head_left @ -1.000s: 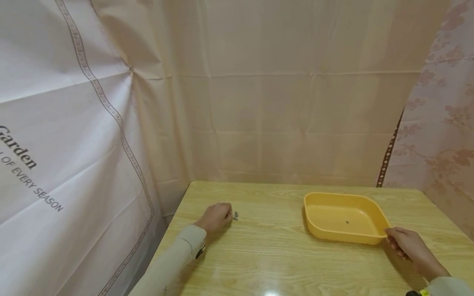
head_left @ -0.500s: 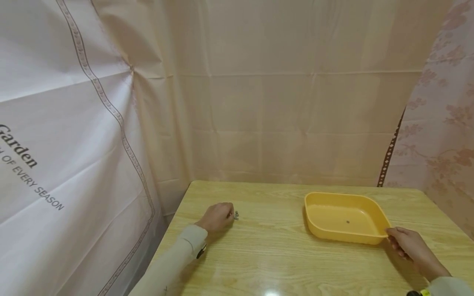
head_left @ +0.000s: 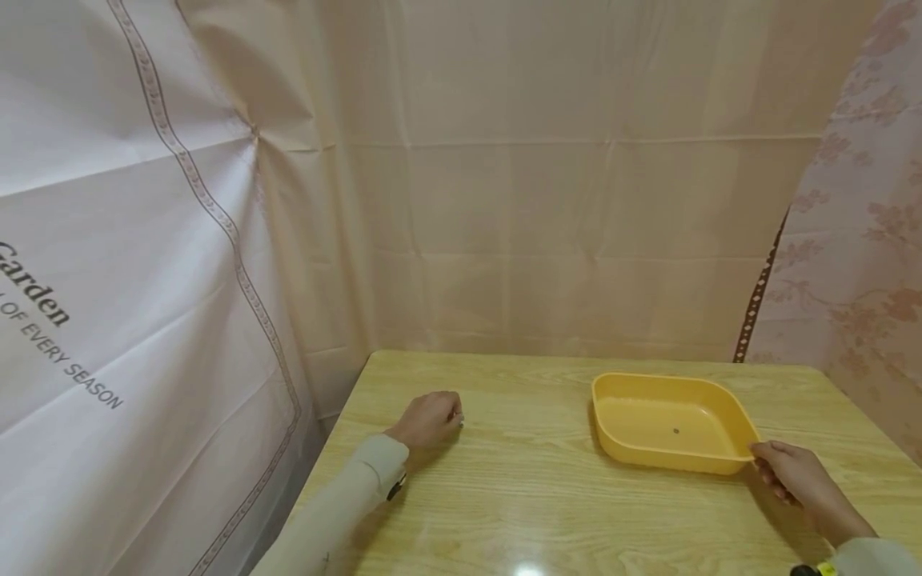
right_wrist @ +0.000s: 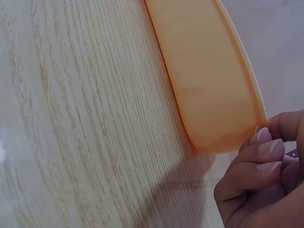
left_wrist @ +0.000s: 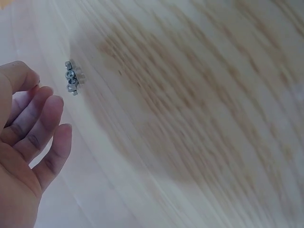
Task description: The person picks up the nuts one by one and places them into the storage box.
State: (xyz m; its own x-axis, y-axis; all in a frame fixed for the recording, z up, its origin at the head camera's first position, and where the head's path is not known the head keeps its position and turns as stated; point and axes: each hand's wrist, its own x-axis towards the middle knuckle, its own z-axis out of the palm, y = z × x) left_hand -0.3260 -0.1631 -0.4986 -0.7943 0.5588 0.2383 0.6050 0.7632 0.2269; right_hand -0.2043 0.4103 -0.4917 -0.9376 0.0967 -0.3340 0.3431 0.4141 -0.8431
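Note:
A small cluster of silver metal nuts (left_wrist: pixel 71 78) lies on the table just beyond the left hand's fingertips in the left wrist view. My left hand (head_left: pixel 430 418) hovers beside it, thumb and index finger close together, the other fingers loosely bent. Nothing shows between them. In the head view that hand hides nearly all of the nuts. At the right stands a shallow yellow tray (head_left: pixel 648 460) with rounded corners, and one small grey piece (head_left: pixel 675 431) lies on its floor. My right hand (head_left: pixel 799 476) pinches the tray's near right corner by the rim, thumb on top.
The light wood-grain table (head_left: pixel 519 496) carries the tray and the nuts. Behind it hangs a beige cloth (head_left: pixel 547 200). A white printed cloth (head_left: pixel 144 320) closes off the left side, and a floral cloth (head_left: pixel 864 240) the right.
The left hand has shifted slightly right and now covers most of the nuts in the head view. The right hand and the tray have stayed in place.

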